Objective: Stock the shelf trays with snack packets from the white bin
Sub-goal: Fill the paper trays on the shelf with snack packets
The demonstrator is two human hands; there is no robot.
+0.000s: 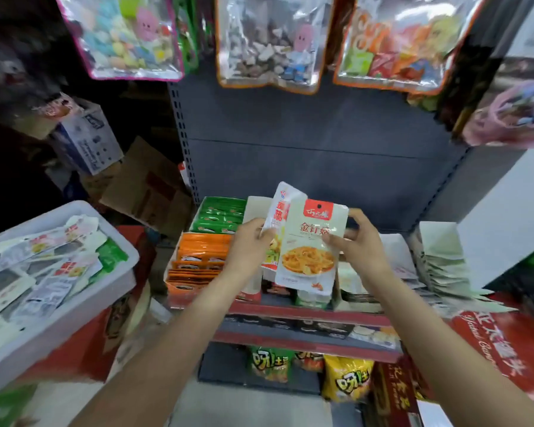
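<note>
I hold a fanned stack of white snack packets (309,245) above the middle shelf trays. The front packet has a red label and a picture of orange strips. My left hand (249,245) grips the stack's left edge. On the right edge, my right hand (361,241) pinches the front packet. The white bin (111,291) stands at the left, full of similar white packets. Shelf trays below hold orange packets (202,257) and green packets (219,215). The tray directly under the stack is mostly hidden by it.
Big clear bags of sweets (272,38) hang overhead. A row of pale packets (441,260) fills the right of the shelf. Crisp bags (345,380) sit on the lower shelf. Cardboard boxes (148,186) are piled behind the bin. A red box (499,349) is at right.
</note>
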